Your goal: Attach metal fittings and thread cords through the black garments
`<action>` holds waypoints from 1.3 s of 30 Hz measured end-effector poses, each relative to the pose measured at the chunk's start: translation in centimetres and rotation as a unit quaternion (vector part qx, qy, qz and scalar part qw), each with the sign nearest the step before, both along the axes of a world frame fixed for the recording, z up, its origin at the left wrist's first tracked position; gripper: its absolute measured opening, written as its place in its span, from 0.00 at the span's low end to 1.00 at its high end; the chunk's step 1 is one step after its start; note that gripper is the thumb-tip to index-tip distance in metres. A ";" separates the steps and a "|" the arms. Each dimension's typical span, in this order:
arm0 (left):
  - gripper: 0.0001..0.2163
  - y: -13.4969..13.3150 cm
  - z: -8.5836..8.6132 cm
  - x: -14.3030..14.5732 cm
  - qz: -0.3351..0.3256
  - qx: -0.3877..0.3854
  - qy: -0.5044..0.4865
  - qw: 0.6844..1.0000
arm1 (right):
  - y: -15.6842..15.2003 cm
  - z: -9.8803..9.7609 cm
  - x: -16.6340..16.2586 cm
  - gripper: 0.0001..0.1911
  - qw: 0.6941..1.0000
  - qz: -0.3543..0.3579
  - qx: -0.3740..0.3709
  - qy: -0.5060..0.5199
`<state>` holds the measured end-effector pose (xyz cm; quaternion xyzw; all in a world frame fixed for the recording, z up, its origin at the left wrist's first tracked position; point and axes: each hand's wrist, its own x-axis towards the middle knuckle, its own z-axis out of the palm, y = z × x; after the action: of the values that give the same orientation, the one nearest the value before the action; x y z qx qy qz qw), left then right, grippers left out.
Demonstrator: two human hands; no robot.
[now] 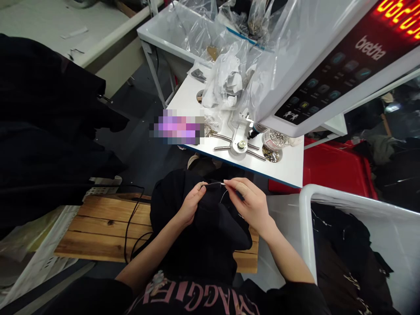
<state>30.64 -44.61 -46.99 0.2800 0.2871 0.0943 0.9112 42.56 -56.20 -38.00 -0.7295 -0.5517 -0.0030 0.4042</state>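
Two hands point(221, 203) at work, both in front of the wearer's chest. Left hand point(193, 203) closed on a black garment point(200, 223), fingers curled over a gathered fold, which seems to keep the cloth taut. Right hand point(247, 203) nearly closed, thumb and forefinger pinching the tip of a thin pale strand point(215, 185) that runs across from the left hand's fingers; what the strand is made of is too small to tell. The one garment lies bunched over the lap, directly under both hands, so its weight appears carried there and not by the fingers. Below the hands, one wooden bench point(108, 223) with one black cable point(133, 223) lying over it. Ahead of the hands, one white worktable point(282, 166) set close, likely to keep its contents within reach. On it, one metal fixture point(241, 144) with four coiled springs point(252, 153), one clear jar of small metal parts point(274, 140), and one round dish of similar parts point(271, 154). Clear plastic bags point(226, 81) heaped farther out — several, count unclear. Beyond them, one machine panel marked "bretta" point(328, 74). Right of the right hand, one white bin point(357, 227) holding dark cloth; left of the left hand, one large black heap of cloth point(49, 122) — separate from the garment in hand.
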 end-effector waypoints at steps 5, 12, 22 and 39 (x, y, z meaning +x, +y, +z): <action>0.15 0.0 0.1 0.0 0.002 -0.005 0.003 1.000 | -0.5 -0.1 -0.3 0.16 0.999 0.029 -0.031 0.009; 0.15 -0.1 0.2 0.1 0.001 -0.005 0.004 1.000 | -0.3 0.0 -0.1 0.16 1.000 0.000 -0.009 0.008; 0.15 0.0 0.3 0.0 0.003 -0.009 0.000 1.000 | -1.4 1.0 0.1 0.12 0.998 -0.047 -0.018 0.029; 0.15 0.1 0.1 0.3 -0.002 -0.003 0.005 1.000 | -13.6 -9.0 15.7 0.20 0.836 -0.493 -0.010 0.240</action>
<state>30.96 -44.53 -46.86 0.2779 0.2915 0.0903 0.9108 58.21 -69.76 -47.03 -0.8866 -0.0045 -0.0213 0.4621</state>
